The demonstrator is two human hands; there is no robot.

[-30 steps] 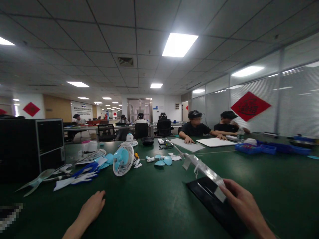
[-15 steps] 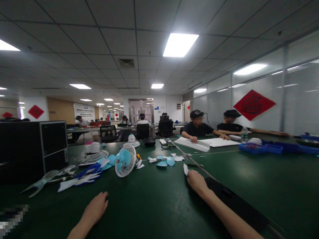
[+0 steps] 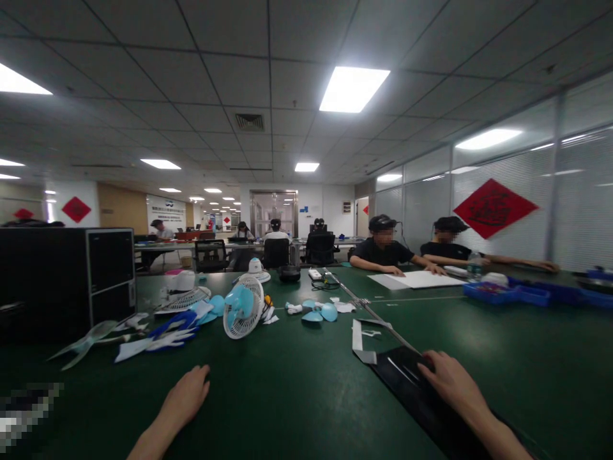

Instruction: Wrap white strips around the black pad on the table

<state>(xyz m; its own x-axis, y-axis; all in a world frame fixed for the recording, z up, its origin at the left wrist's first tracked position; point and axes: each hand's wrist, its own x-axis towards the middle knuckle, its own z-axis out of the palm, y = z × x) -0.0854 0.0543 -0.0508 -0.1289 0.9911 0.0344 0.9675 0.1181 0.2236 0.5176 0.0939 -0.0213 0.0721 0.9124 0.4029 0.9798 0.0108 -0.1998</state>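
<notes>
On the green table (image 3: 287,396), my left hand (image 3: 188,393) rests at the near left, fingers loosely bent and nothing visible in them. My right hand (image 3: 453,383) is at the right edge of a glossy black sheet (image 3: 407,377), its bent fingers on that edge; their tips are partly hidden. A pale grey L-shaped strip (image 3: 357,337) lies at the sheet's far left corner, apart from my hand. Beside the strip, a thin metal rod (image 3: 383,319) runs diagonally away across the table.
Left of centre stands a white-and-blue fan (image 3: 244,306), with blue-and-white gloves (image 3: 170,335) and blue fan blades (image 3: 318,311) nearby. A black computer case (image 3: 67,281) stands far left. Blue trays (image 3: 507,292) sit at right. Across the table, two people handle a white board (image 3: 433,279).
My right hand has let go of the pale strip and moved right and nearer, onto the black sheet. My left hand has hardly moved. Opposite, a person has lowered a white sheet.
</notes>
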